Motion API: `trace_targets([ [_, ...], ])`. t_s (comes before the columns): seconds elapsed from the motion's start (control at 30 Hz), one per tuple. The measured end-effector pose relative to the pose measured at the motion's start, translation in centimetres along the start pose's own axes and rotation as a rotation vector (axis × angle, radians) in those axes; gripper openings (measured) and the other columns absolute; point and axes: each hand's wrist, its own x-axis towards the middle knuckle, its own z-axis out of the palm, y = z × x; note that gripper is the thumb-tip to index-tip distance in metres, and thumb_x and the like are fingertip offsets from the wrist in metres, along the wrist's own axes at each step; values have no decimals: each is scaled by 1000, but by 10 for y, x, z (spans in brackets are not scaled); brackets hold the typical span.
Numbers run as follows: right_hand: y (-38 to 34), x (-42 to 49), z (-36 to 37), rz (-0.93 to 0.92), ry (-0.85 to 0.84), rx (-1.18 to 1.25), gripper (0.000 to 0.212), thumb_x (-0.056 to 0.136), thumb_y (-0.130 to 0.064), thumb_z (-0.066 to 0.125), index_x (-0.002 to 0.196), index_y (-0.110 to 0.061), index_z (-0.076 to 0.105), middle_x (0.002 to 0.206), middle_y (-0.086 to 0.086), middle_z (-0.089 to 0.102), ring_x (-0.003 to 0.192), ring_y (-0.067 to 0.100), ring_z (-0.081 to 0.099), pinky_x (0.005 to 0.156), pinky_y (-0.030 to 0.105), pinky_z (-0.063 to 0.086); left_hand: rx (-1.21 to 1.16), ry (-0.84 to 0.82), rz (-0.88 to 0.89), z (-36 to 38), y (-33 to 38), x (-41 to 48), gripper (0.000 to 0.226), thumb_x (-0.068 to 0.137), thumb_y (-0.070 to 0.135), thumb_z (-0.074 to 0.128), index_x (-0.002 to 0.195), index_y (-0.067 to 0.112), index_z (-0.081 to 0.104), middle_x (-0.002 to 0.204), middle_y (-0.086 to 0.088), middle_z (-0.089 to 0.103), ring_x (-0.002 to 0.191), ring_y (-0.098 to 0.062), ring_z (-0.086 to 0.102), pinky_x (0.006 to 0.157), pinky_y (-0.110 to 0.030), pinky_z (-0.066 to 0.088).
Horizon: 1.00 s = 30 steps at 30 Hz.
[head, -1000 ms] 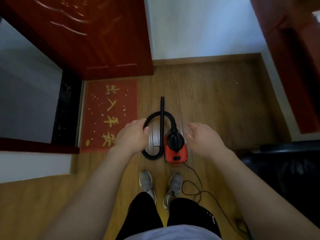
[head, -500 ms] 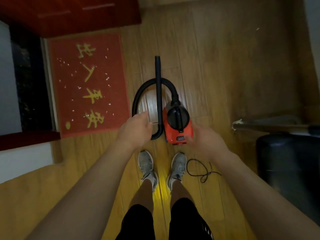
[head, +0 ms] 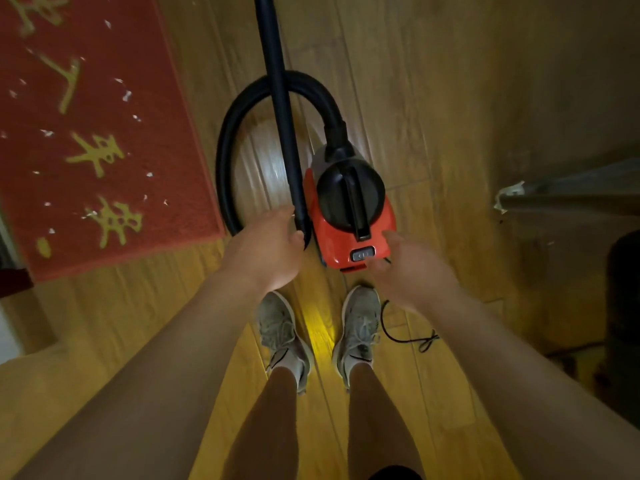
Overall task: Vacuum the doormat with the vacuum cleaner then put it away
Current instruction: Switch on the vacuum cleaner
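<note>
Grey sneakers (head: 282,337) stand at six o'clock on the wooden floor (head: 450,81). A grey bar (head: 571,192) lies at three o'clock, with a dark rounded object (head: 623,323) at four.

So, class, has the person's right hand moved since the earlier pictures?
Yes. Against the vacuum cleaner, the right hand has shifted from beside its black top to its rear end, fingertips now by the switch.

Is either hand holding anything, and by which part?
Right hand: nothing. Left hand reaches the near end of the wand beside the vacuum cleaner; closed grip cannot be told.
</note>
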Motion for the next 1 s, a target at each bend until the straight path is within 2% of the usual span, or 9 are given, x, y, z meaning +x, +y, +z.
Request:
trace_targets([
  [0.13,17,30,36,22,21,19,49,101,-38,52,143,-13,47,141,10,53,126,28,52,97,37,44,23,6,9,22,-16,35,49,106,31,44,154,26,35,153,-5,46,139,-27,44,105,-38,39],
  [0.27,33,52,66,32,44,51,48,99,-38,56,141,-17,48,138,6,54,123,26,53,97,38,46,44,-8,1,44,-32,67,51,105,31,45,155,25,33,153,-6,46,136,-29,48,105,-40,41],
  [0.43,47,83,89,-12,138,45,61,95,-38,60,148,-15,41,148,3,46,133,24,46,106,40,45,-7,-15,4,73,-43,103,50,103,30,49,150,22,38,141,-7,55,122,-28,58,96,-40,50],
  [0.53,50,98,98,-47,201,64,63,91,-37,62,147,-17,41,148,1,43,130,25,49,103,44,48,-91,4,-34,89,-48,123,51,101,31,53,147,18,39,135,-9,57,114,-28,60,91,-38,51],
  [0.7,54,115,111,-66,288,94,68,89,-29,69,149,-15,40,148,3,42,127,25,51,102,42,50,-288,46,-119,113,-61,158,72,101,31,58,160,17,19,159,-7,38,144,-26,40,107,-29,34],
  [0.8,59,122,117,-79,340,115,65,88,-25,73,145,-15,44,145,4,44,125,24,52,99,36,48,-343,69,-149,124,-67,177,75,100,35,60,160,18,19,157,-7,41,142,-25,42,108,-31,35],
  [0.9,62,126,122,-92,401,135,61,86,-22,76,140,-13,48,140,4,46,121,24,54,94,34,49,-360,94,-158,135,-71,194,74,99,39,61,159,16,23,147,-7,51,135,-25,50,101,-30,38],
  [1.0,68,131,127,-108,450,150,61,85,-19,77,139,-10,50,139,5,49,123,24,53,97,34,48,-465,112,-174,143,-72,209,71,98,40,62,156,16,29,139,-5,59,129,-23,56,102,-30,41],
])
